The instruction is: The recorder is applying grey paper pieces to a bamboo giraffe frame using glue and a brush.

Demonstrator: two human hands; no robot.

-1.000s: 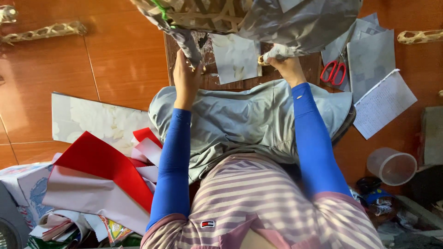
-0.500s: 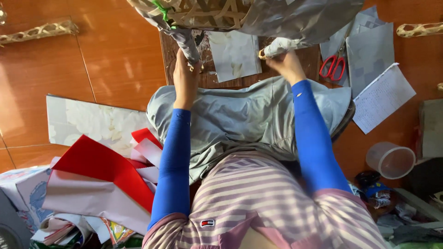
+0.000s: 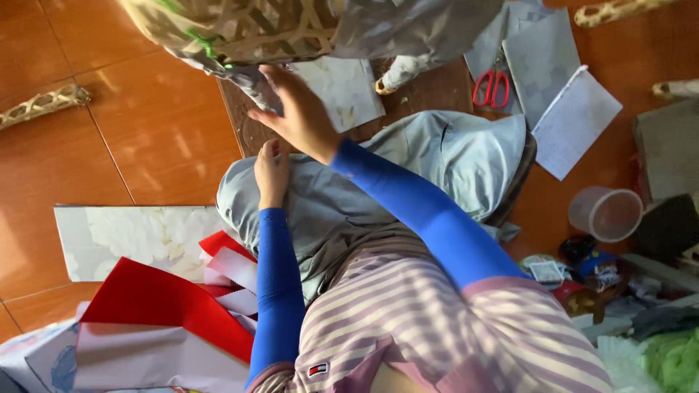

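Observation:
A woven bamboo frame point(image 3: 247, 29) partly covered in silver-grey paper point(image 3: 429, 25) hangs at the top of the view. My right hand point(image 3: 298, 109) reaches across to the left and lies flat against the paper edge under the frame, fingers spread. Just below it, my left hand point(image 3: 271, 171) rests on the grey cloth point(image 3: 451, 156) over my lap and holds nothing. Both arms wear blue sleeves.
Red-handled scissors point(image 3: 493, 87) and loose paper sheets point(image 3: 575, 120) lie at the upper right. A clear plastic cup point(image 3: 604, 213) stands on the tiled floor at right. Red paper point(image 3: 167, 306) and a floral sheet point(image 3: 138, 236) lie at left, with a bamboo lattice strip point(image 3: 44, 105) beyond.
My right hand left the frame's right side and crossed to the left edge. My left hand let go of the paper there and dropped to my lap.

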